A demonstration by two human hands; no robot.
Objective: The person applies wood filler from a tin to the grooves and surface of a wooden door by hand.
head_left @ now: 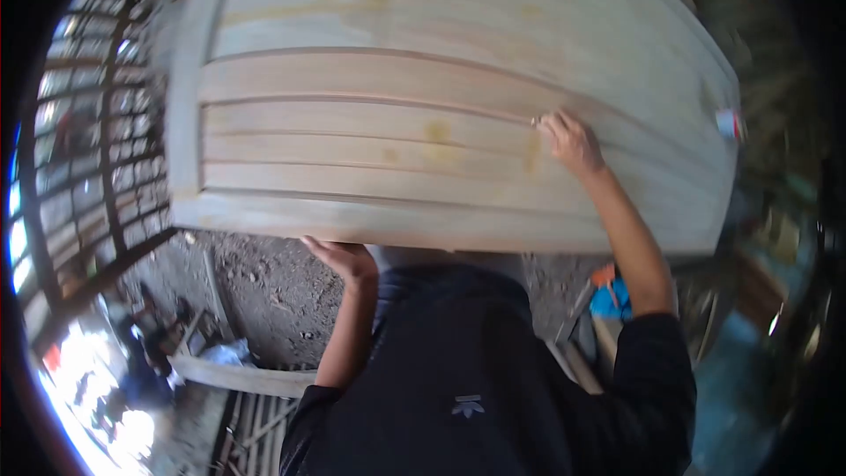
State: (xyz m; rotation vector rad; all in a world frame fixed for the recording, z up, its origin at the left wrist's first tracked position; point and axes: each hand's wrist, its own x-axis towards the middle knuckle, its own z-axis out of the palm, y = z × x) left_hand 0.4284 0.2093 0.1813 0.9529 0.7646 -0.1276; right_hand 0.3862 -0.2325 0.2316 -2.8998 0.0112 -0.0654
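A large pale wooden panel (308, 84), door-like with grooves and raised strips, lies across the view in front of me. Yellowish patches mark its surface. My right hand (573, 141) is closed over one of the long grooves, its fingers pinched around something too small to make out. At the panel's near edge, left of my body, my left hand (342, 257) rests against the edge with its fingers stretched out. A small red and white container (729, 123) stands near the panel's right end.
A lattice wall (88, 132) rises on the left. Wooden beams (247, 379) lie at the lower left over dirt ground (264, 300). Blue and orange items (610, 298) are below the panel on the right.
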